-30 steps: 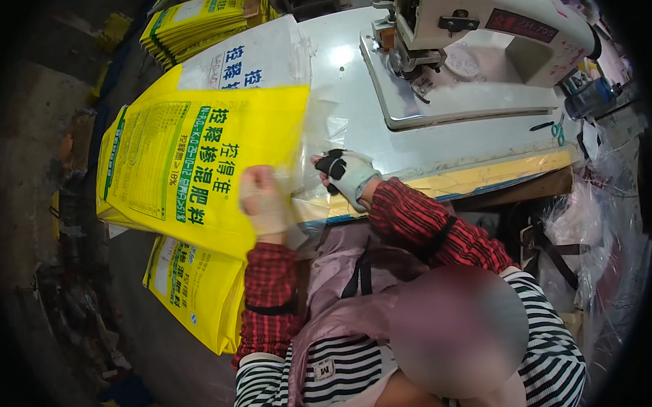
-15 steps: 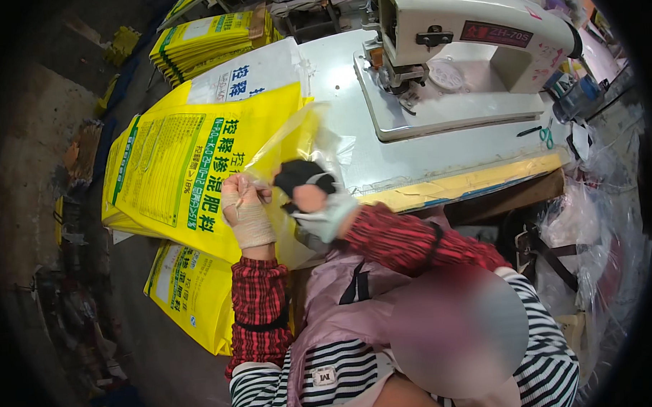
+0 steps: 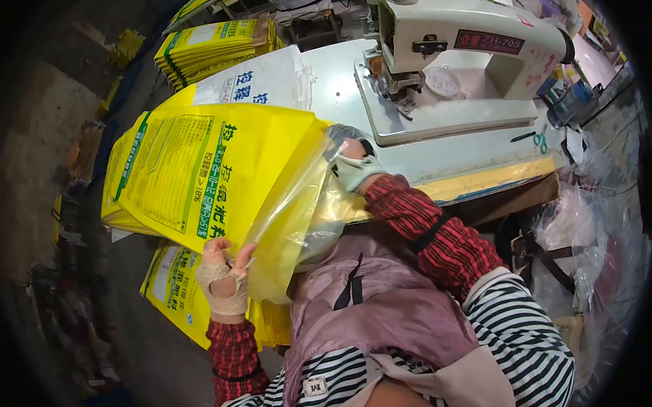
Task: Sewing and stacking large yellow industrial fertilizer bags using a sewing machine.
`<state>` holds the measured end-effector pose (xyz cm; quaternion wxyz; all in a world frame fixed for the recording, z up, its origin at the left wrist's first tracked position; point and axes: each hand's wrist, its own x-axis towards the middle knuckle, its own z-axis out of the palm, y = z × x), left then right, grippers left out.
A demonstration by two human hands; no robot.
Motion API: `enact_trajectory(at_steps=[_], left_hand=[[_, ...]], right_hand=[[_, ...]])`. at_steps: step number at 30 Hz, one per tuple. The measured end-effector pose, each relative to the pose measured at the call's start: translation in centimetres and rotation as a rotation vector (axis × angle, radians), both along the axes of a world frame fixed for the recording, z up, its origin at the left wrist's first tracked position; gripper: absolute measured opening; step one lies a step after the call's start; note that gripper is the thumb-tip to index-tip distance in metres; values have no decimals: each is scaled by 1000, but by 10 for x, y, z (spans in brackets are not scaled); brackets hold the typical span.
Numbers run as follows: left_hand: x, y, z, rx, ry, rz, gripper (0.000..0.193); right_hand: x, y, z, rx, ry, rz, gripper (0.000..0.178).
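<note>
A printed yellow bag (image 3: 266,144) lies at an angle on a stack of similar bags. From its open end sticks out a clear plastic liner (image 3: 274,263), stretched between my two hands. My left hand (image 3: 224,279), in a beige wrap, is at the bag's near edge, its thumb held away from the fingers. My right hand (image 3: 355,165), in a pale and black glove, is closed on the liner's far corner; the clear film partly covers its fingertips. Both forearms wear red and black sleeves.
A white sewing machine (image 3: 471,48) stands on the white table (image 3: 439,160) at the far right. Teal scissors (image 3: 541,140) and a dark pen (image 3: 522,136) lie beside it. More yellow bags (image 3: 213,53) are stacked at the far left, with white bags (image 3: 278,76) nearer.
My hands have moved apart, left toward me and right away to the far right. The clear liner has spread out between them, and the yellow bag's open end has widened.
</note>
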<state>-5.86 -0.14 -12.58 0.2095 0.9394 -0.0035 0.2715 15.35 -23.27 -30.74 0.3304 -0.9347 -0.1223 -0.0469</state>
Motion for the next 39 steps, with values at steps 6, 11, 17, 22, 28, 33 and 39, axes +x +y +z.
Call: enact_trajectory(at_steps=[6, 11, 17, 22, 28, 33, 39], left_hand=[[-10, 7, 6, 102, -165, -55, 9], [-13, -12, 14, -42, -202, 3, 9], [-30, -17, 14, -299, -75, 171, 15], [-55, -13, 7, 2, -78, 124, 4], [-76, -17, -5, 64, -46, 76, 5], [-113, 1, 28, -330, 354, 255, 14], [-61, -59, -1, 119, 62, -263, 21]], right_hand=[[-62, -26, 122, 328, -667, -142, 32], [-50, -38, 133, 143, -734, -79, 33], [-116, 21, 109, 33, -206, 551, 26], [-44, -9, 141, 347, -285, 73, 17], [-25, 13, 168, 102, -639, 112, 31], [-35, 34, 151, -192, -270, 406, 24], [-90, 52, 145, -93, -534, 533, 18]])
